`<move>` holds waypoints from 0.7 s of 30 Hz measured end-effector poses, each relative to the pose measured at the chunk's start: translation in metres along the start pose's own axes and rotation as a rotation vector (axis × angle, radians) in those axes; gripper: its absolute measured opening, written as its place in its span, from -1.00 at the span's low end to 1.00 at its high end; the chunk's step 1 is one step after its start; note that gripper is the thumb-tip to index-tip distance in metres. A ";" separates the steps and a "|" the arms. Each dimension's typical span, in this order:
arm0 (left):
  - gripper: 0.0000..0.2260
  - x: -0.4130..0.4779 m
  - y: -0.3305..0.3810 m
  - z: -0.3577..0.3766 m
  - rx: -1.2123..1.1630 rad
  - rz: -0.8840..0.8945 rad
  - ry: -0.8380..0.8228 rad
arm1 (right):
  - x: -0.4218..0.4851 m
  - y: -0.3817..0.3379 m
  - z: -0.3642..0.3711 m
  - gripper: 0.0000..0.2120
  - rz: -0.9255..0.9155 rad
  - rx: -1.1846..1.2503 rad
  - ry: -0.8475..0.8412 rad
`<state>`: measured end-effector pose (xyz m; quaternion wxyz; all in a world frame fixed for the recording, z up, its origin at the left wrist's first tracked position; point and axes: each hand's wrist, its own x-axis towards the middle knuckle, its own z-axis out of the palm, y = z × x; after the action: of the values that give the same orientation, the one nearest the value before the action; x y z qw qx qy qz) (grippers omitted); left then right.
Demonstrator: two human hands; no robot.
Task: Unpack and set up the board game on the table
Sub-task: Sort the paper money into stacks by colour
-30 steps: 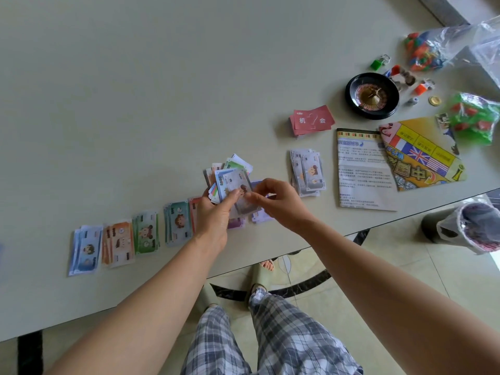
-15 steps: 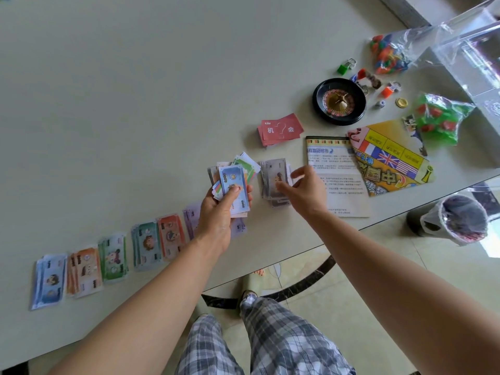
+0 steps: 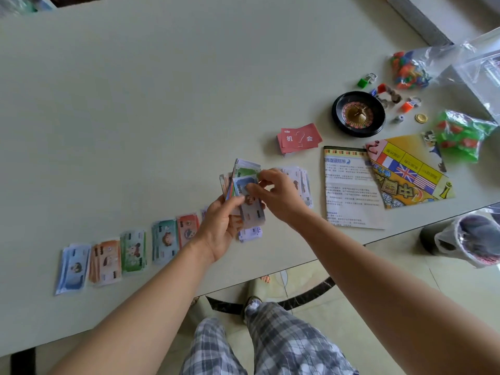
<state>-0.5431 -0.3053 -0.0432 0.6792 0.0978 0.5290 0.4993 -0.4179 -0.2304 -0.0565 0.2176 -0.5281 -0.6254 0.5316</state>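
Observation:
My left hand (image 3: 220, 227) grips a fanned stack of play money (image 3: 244, 185) just above the table's near edge. My right hand (image 3: 278, 197) pinches the top grey note of that stack (image 3: 253, 212) between thumb and fingers. Sorted piles of notes lie in a row along the near edge: blue (image 3: 73, 267), orange (image 3: 106, 262), green (image 3: 133, 251), teal (image 3: 165, 239) and red (image 3: 188, 230). Another grey pile (image 3: 301, 182) lies partly hidden behind my right hand. A small pale pile (image 3: 250, 234) sits under my hands.
Red chance cards (image 3: 299, 138), a rules sheet (image 3: 350, 188), the folded game board (image 3: 408, 169), a black roulette wheel (image 3: 358, 113), small tokens and a gold coin (image 3: 421, 118), and bags of coloured pieces (image 3: 408, 70) (image 3: 461, 133) lie right. A lined bin (image 3: 472, 239) stands on the floor.
My right hand left the grey pile on the table and came back to the stack in my left hand, where it now pinches the top note. The view shifted slightly.

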 end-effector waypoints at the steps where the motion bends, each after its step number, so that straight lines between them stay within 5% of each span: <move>1: -0.78 -0.004 0.004 -0.006 -0.053 -0.024 -0.022 | 0.000 -0.003 0.005 -0.86 0.000 -0.001 -0.032; 7: -0.76 -0.027 0.017 -0.046 -0.224 -0.086 -0.007 | -0.003 -0.021 0.045 -0.85 -0.003 0.001 -0.114; 16: -0.82 -0.060 0.022 -0.112 -0.110 0.172 0.289 | -0.023 -0.056 0.120 -0.74 0.117 0.074 -0.149; 21: -0.83 -0.084 0.026 -0.159 -0.118 0.221 0.375 | -0.034 -0.072 0.168 -0.83 0.115 -0.036 -0.193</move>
<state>-0.6833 -0.4215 -0.0404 0.5144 0.0207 0.6021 0.6102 -0.5763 -0.3251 -0.0395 0.1161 -0.5132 -0.6216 0.5803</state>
